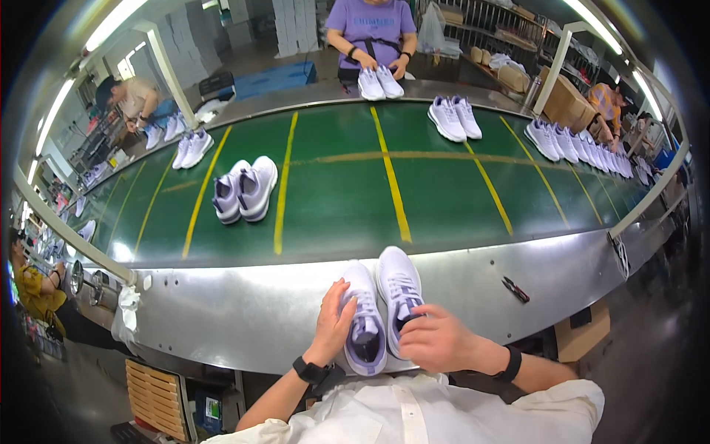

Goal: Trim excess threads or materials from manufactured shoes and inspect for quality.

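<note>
Two white-and-lavender sneakers stand side by side in front of me on the metal ledge, toes pointing away. The outer side of the left sneaker (364, 325) is touched by my left hand (333, 322), its fingers stretched out and its thumb by the laces. My right hand (438, 337) has its fingers bent at the collar and tongue of the right sneaker (400, 281), pinching there; the fingertips are partly hidden. Both shoes are laced, and the left one's dark insole shows inside its opening.
A green conveyor belt (333, 200) with yellow lines carries several sneaker pairs, one pair (248, 190) at the near left. Red-handled pliers (515, 289) lie right on the metal ledge (229, 311). Across the belt a person in purple (372, 33) handles white sneakers (380, 83).
</note>
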